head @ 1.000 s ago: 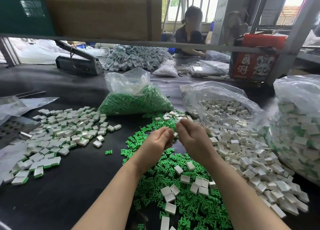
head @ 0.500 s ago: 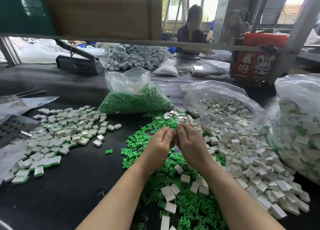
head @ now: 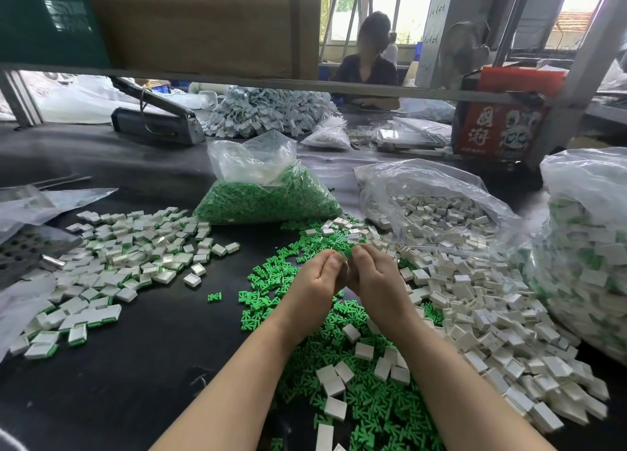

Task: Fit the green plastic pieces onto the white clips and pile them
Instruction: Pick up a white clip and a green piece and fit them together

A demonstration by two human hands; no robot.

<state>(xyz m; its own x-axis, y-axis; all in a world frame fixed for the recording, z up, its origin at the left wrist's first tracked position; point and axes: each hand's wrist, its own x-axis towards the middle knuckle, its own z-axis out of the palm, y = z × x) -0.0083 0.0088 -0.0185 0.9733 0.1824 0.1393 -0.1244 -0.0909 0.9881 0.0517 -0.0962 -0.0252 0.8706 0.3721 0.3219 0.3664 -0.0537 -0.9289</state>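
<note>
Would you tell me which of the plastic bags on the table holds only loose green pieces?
The middle bag, behind the hands, holds only green pieces; the bag to its right holds white clips, and the far-right bag holds white clips with green showing.

Black table (head: 101, 383) bears green pieces (head: 373, 410), white clips (head: 475, 315), perhaps assembled ones (head: 129, 257).

I'm at a small assembly workshop, sitting at a long black tabletop (head: 101, 366) heaped with bulk parts. Loose green plastic pieces (head: 366, 413) and white clips (head: 475, 301) spread across it, with a pile of finished pieces (head: 129, 257) to their left. Behind them stand clear bags of stock (head: 268, 193) (one green, others white). Beyond the bags another worker (head: 368, 67) sits by barred windows.
</note>
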